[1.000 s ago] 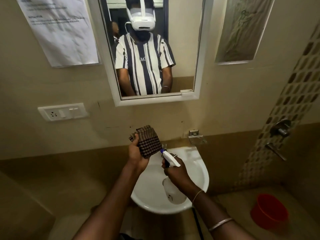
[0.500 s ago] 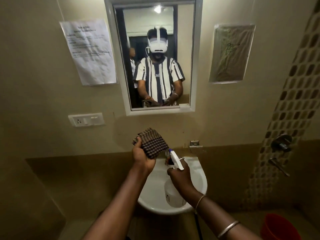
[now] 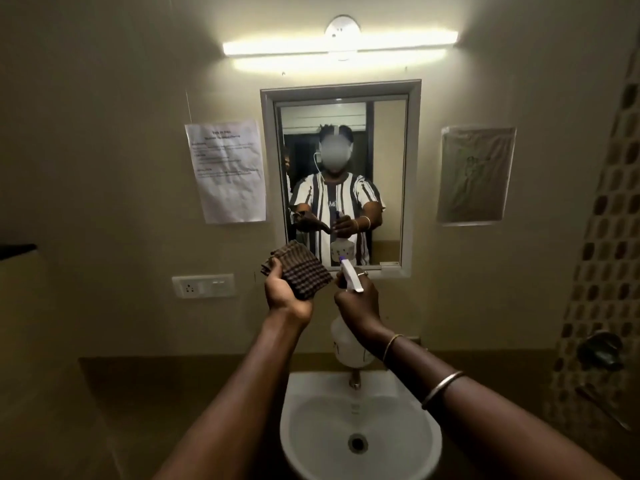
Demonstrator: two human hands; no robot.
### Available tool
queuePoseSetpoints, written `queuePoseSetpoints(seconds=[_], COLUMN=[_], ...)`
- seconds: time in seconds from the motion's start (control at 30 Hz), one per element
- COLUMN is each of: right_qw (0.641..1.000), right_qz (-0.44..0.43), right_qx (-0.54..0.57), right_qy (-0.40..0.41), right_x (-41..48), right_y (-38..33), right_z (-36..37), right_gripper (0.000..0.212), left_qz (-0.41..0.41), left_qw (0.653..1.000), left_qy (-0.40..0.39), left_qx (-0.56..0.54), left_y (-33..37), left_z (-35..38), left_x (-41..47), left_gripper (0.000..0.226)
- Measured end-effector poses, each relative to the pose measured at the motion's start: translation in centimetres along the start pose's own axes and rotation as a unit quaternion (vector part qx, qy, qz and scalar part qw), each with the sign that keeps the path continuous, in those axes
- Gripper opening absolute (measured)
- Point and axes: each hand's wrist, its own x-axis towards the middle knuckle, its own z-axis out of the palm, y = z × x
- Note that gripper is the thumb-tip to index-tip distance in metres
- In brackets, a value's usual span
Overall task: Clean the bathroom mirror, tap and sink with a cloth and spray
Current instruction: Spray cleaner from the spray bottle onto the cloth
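My left hand (image 3: pixel 285 294) grips a folded brown checked cloth (image 3: pixel 298 271), raised below the mirror's lower left corner. My right hand (image 3: pixel 356 306) is closed on a white spray bottle (image 3: pixel 346 348), its nozzle tipped toward the cloth and mirror. The framed mirror (image 3: pixel 388 161) hangs on the wall straight ahead and reflects a person in a striped shirt. The white sink (image 3: pixel 311 438) sits below my arms. The tap (image 3: pixel 354 378) stands at its back edge, partly hidden by the bottle.
A tube light (image 3: pixel 341 46) glows above the mirror. A paper notice (image 3: pixel 228 171) hangs to the mirror's left and a plastic-covered sheet (image 3: pixel 474 174) to its right. A switch socket (image 3: pixel 203 285) is on the left wall. Shower valves (image 3: pixel 601 351) sit on the tiled right strip.
Both hands have risen from over the sink up to the mirror's lower edge, still carrying cloth and bottle. The view has tilted up, showing the tube light and losing the red bucket.
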Motion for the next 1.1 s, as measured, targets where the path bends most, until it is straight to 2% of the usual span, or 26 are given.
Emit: queuePoseSetpoints(seconds=[0.23,0.43,0.9,1.1], right_qw=[0.998,0.996,0.990,0.988], right_qz=[-0.059,-0.082,-0.093,-0.075], right_qx=[0.002,-0.006,-0.015,0.001], right_qy=[0.017,0.046,0.101,0.135], right_x=[4.3,7.5,8.3,7.3], right_y=[-5.7,-8.8,-9.5,-8.9], right_z=[2.7,4.4,5.4,2.4], right_gripper=[0.027,0.028,0.013,0.027], left_qz=[0.060,0.053,0.075,0.076], left_qw=[0.996,0.994,0.992,0.993], left_qy=[-0.059,-0.087,-0.085,-0.076], left_qx=[0.001,-0.039,-0.063,-0.050], left_y=[3.9,6.1,7.5,7.0], left_z=[4.3,7.2,8.0,7.0], left_x=[2.7,2.7,3.3,2.4], left_gripper=[0.061,0.057,0.055,0.057])
